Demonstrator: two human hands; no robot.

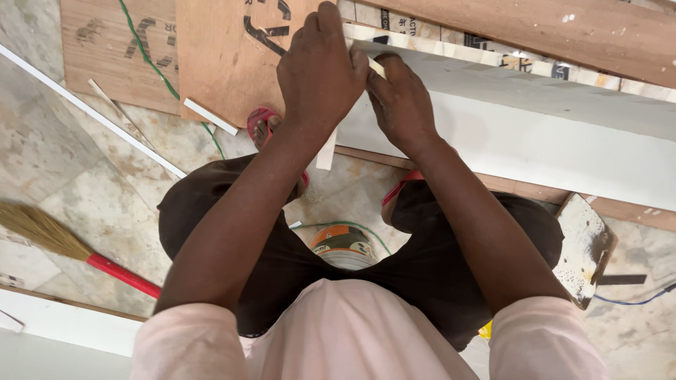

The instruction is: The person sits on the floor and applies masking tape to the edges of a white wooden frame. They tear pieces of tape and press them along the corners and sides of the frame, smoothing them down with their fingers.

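Pinching a small pale strip [377, 67] w/ both hands, left hand [318, 74] & right hand [400, 102] closed on it, at the white board [521, 134] edge so it stays put.

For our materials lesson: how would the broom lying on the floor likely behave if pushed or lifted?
The broom would probably feel light: a thin red handle and straw-like bristles. Its bristle head looks floppy and would likely splay if pressed. Lying flat on the tiled floor, it may slide or roll slightly rather than tip.
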